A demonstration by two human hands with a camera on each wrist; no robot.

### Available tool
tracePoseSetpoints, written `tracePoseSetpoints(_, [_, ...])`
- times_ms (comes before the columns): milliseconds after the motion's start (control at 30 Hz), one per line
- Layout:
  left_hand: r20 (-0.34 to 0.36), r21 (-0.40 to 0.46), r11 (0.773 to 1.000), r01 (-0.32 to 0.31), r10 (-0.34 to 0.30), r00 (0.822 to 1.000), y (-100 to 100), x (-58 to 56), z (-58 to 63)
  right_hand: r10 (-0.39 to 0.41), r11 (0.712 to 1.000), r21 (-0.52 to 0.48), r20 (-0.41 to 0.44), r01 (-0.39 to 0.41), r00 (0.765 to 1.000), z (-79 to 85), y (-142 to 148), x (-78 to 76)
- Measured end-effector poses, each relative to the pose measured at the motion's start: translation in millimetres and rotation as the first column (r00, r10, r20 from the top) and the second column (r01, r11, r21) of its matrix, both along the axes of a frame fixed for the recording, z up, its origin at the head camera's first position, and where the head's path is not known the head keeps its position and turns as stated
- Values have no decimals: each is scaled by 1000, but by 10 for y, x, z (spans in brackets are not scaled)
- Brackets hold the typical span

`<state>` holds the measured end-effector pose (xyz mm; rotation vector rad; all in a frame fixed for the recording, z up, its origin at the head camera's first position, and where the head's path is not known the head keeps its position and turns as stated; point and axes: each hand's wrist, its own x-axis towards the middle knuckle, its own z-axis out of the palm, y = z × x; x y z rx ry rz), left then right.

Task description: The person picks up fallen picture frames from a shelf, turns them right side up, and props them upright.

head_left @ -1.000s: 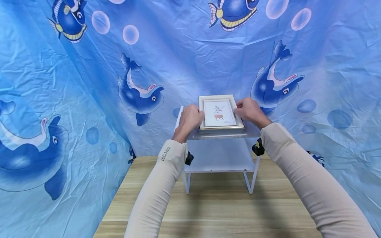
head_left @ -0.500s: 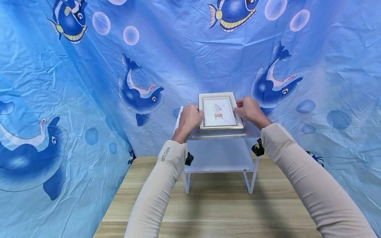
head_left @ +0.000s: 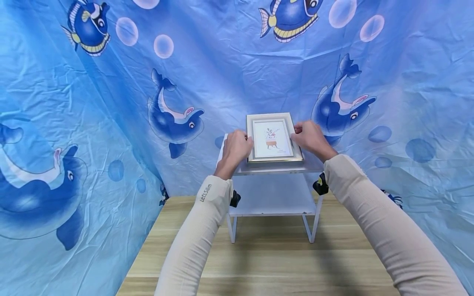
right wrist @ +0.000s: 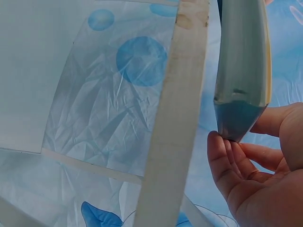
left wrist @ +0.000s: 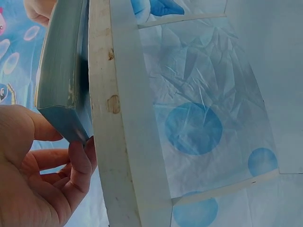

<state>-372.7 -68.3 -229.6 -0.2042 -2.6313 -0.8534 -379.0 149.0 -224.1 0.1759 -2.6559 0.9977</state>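
A picture frame point(head_left: 273, 137) with a pale, gold-edged border and a small potted-plant print lies face up over the top of the white rack point(head_left: 277, 169). My left hand point(head_left: 237, 147) grips its left side, the thumb near the face and curled fingers point(left wrist: 80, 165) at the lower edge. On the opposite side, my right hand point(head_left: 311, 137) pinches the right edge between thumb and fingers point(right wrist: 222, 156). The frame's thick near side point(left wrist: 61, 56) shows in both wrist views, beside the rack's top board with a narrow dark gap between them. Its back is hidden.
The rack has a lower white shelf point(head_left: 274, 197) and thin metal legs point(head_left: 312, 222), standing on a wood-grain surface point(head_left: 274, 263). Blue sheeting point(head_left: 222, 53) printed with dolphins and fish hangs close behind and at both sides.
The far edge of the picture frame has risen a little, so its face tilts more toward me and less of its near side shows. Both hands keep their grip in nearly the same place.
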Motion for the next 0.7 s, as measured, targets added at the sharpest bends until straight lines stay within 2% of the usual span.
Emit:
tracePoseSetpoints(267, [-27,24,1000,15,-15,1000,9,-16,3,9,1000,-5,-5,-9,1000,11,15,-21])
tracePoseSetpoints(700, [-80,14,1000,22,-21,997,15,-26,1,1,1000,-23,-29,-2,1000,5,26,-63])
